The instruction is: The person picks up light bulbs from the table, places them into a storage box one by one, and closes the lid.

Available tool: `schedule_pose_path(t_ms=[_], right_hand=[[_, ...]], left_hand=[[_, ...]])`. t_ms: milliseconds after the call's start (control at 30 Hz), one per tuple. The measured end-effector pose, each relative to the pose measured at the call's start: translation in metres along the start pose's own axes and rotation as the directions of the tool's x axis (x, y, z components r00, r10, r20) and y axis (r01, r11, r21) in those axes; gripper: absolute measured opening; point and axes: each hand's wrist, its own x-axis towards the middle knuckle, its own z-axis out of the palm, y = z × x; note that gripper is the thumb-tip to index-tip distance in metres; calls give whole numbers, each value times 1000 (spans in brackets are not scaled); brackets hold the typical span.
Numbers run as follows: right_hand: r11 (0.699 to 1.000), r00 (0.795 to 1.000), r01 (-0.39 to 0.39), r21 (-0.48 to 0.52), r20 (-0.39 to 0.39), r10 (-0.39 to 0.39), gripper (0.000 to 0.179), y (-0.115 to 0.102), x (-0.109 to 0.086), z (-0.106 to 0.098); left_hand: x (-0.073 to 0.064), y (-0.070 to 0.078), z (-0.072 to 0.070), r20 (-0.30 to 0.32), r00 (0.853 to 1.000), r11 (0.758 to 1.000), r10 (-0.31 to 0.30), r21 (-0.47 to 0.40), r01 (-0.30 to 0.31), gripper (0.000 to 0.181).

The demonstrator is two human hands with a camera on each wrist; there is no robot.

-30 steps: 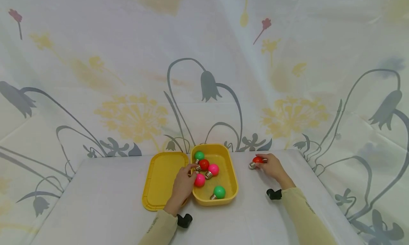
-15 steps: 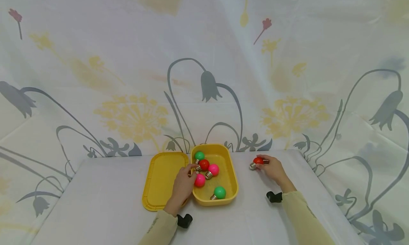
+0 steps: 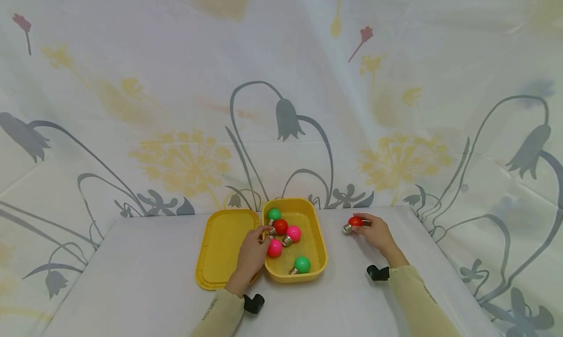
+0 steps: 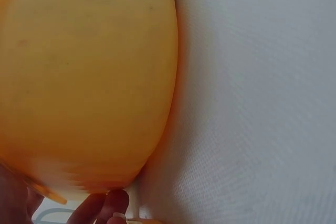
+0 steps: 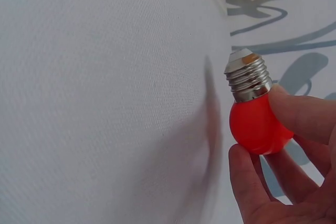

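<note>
My left hand (image 3: 254,251) grips the left rim of a yellow plastic box (image 3: 323,249). In the left wrist view its fingertips (image 4: 118,200) lie against the outside of the wall. Inside the box lie several round light bulbs with metal screw bases: a green bulb (image 3: 274,214) at the back, a red bulb (image 3: 280,226), a pink bulb (image 3: 293,233), a second pink bulb (image 3: 274,248) and a green bulb (image 3: 302,264) at the front. To the right of the box, my right hand (image 3: 374,232) holds another red light bulb (image 5: 257,124) between thumb and fingers, its screw base pointing away from the palm.
A flat yellow lid (image 3: 224,244) lies on the table left of the box, partly behind the left forearm. The white tabletop (image 3: 140,273) ends at a flower-patterned cloth backdrop (image 3: 281,49). Black wrist mounts (image 3: 378,272) stick out from both sleeves.
</note>
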Motion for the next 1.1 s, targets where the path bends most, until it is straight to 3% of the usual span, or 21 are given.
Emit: schedule_pose_path(t_ms=[367, 900, 1100], right_hand=[[999, 999, -47, 25, 17, 47, 47, -7, -9, 0], [998, 998, 60, -6, -28, -60, 49, -21, -11, 0], [997, 997, 78, 27, -23, -77, 48, -28, -11, 2]], left_hand=[[0, -1, 0, 1, 1000, 1000, 6, -1, -6, 26], [-1, 1, -1, 7, 1000, 1000, -2, 0, 2, 27], [-2, 2, -2, 9, 1000, 1000, -1, -2, 1, 27]])
